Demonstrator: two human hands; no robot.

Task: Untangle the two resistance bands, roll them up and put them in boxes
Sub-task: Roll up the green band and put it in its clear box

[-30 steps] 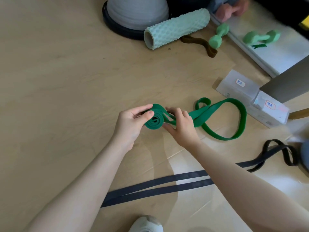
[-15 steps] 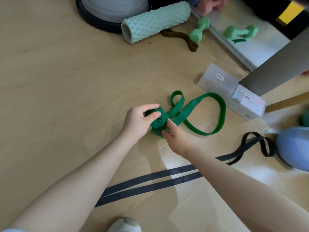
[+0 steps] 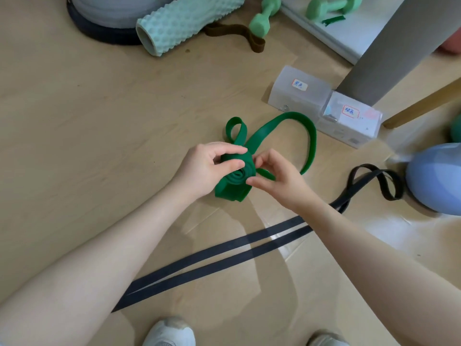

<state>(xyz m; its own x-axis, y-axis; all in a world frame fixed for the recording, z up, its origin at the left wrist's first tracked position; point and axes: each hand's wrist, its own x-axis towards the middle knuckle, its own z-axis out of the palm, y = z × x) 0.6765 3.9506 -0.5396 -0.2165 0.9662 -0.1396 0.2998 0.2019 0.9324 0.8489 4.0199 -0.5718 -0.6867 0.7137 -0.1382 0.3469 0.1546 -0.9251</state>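
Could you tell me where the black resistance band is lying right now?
The black resistance band lies unrolled on the floor under the person's forearms, running from lower left to a loop beside the blue ball at right.

This is a workout space, a home gym or small fitness studio. The pale wood floor is strewn with exercise gear. A mint foam roller lies at the far edge, touching a grey balance dome on its left. Just right of the roller sit a brown loop band and a green dumbbell; a second dumbbell lies on a white ledge further right. A blue ball rests well to the roller's right and nearer me, with resistance bands on the floor.
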